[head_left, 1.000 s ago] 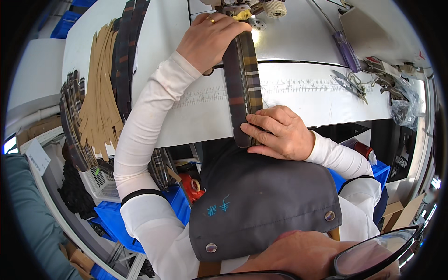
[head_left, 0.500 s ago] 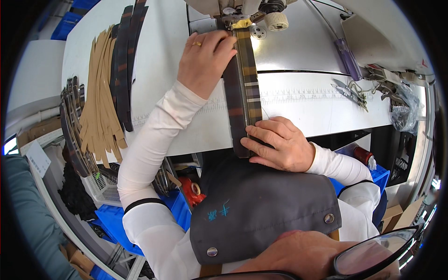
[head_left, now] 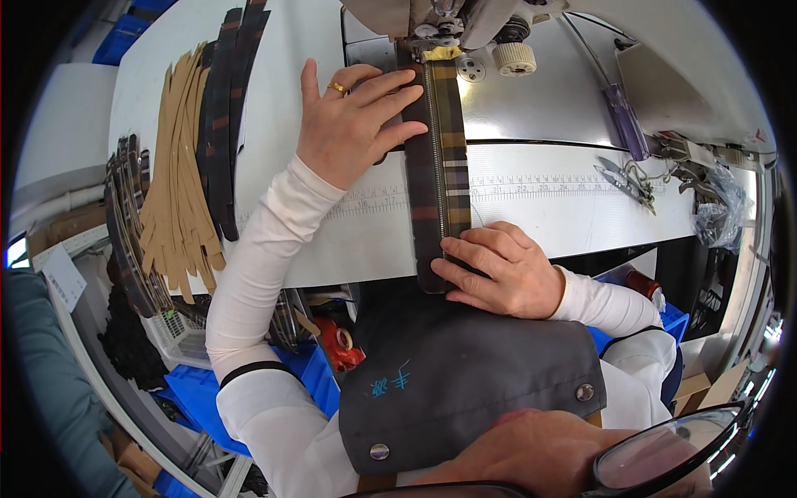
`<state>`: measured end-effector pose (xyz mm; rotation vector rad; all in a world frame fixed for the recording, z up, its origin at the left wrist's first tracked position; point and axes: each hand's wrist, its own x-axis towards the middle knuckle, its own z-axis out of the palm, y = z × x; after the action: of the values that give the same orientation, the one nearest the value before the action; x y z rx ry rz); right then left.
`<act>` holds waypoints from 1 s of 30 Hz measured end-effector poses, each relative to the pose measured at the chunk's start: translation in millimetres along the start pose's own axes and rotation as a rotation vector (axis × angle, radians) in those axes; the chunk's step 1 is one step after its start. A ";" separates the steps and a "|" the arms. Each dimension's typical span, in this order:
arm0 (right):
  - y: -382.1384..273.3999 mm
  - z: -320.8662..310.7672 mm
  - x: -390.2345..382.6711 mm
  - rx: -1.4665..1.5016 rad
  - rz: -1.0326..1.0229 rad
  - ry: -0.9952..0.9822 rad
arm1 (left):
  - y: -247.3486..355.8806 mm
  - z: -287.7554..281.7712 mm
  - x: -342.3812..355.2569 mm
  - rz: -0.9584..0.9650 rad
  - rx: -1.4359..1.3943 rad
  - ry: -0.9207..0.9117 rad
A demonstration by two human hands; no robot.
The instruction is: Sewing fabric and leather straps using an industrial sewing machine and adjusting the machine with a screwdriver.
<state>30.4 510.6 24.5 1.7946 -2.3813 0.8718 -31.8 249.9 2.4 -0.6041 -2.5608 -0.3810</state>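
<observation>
A dark strip with a metal zipper (head_left: 440,183) and a plaid band along its right side runs from beneath the sewing machine (head_left: 437,31) toward me, its near end hanging just past the table edge. My left hand (head_left: 344,133), with a ring on one finger, is open beside the strip's far part. Its fingers are spread, and their tips reach the dark left border just below the presser foot. At the near end, my right hand (head_left: 510,274) grips the strip's right edge with bent fingers; its thumb is partly hidden.
Tan strips (head_left: 176,174) and dark plaid strips (head_left: 222,124) lie on the table at left. On the right are a purple-handled screwdriver (head_left: 627,123), thread snips (head_left: 623,181) and a clear plastic bag (head_left: 721,207). A printed ruler scale (head_left: 540,184) crosses the tabletop.
My left hand has let go of the strip's far part and spread its fingers, shifting slightly left. The right hand keeps its hold at the near end. The whole view has shifted a little.
</observation>
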 end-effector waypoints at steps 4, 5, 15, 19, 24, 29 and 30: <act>1.2 0.6 1.1 0.002 -0.001 0.003 | -6.4 0.0 0.9 0.022 -0.043 0.038; 1.3 0.8 1.6 0.000 -0.002 -0.001 | -7.4 0.0 1.2 0.017 -0.028 0.017; 2.5 -0.4 3.9 -0.012 0.013 0.005 | -11.6 -0.3 4.5 0.033 -0.038 -0.005; 2.1 -0.9 5.2 -0.002 0.020 0.002 | -11.3 -0.3 4.2 0.039 -0.029 0.010; 2.2 -0.7 4.7 -0.010 0.020 0.002 | -11.5 0.0 3.0 0.020 -0.033 -0.016; 1.9 -0.1 3.1 -0.001 0.022 0.006 | -9.5 -0.6 4.1 0.031 -0.019 -0.021; 1.8 0.0 3.1 -0.002 0.027 0.016 | -7.1 -0.7 4.1 0.033 0.004 -0.017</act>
<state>27.8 508.1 24.9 1.7528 -2.4010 0.8822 -38.1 245.0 4.0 -0.6504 -2.5634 -0.3605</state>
